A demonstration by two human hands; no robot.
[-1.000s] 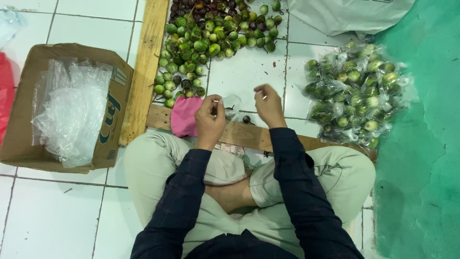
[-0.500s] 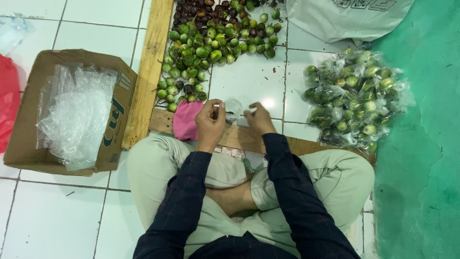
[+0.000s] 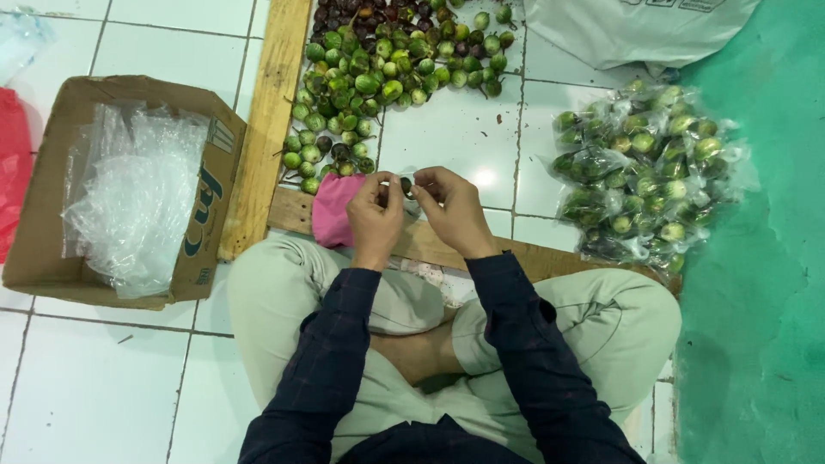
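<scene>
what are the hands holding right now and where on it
Both hands, left hand and right hand, pinch a small clear plastic bag by its top edge, with a dark green fruit inside it.

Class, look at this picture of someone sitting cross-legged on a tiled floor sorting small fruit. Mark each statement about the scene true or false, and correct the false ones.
1. Both hands meet at a small dark fruit. True: the left hand and right hand pinch around it.
2. The cardboard box holds loose fruit. False: it holds clear plastic bags.
3. Bagged green fruit lies to the person's right. True.
4. The loose fruit pile sits on the green mat. False: it lies on white tiles.
5. A pink cloth lies by the left hand. True.
</scene>
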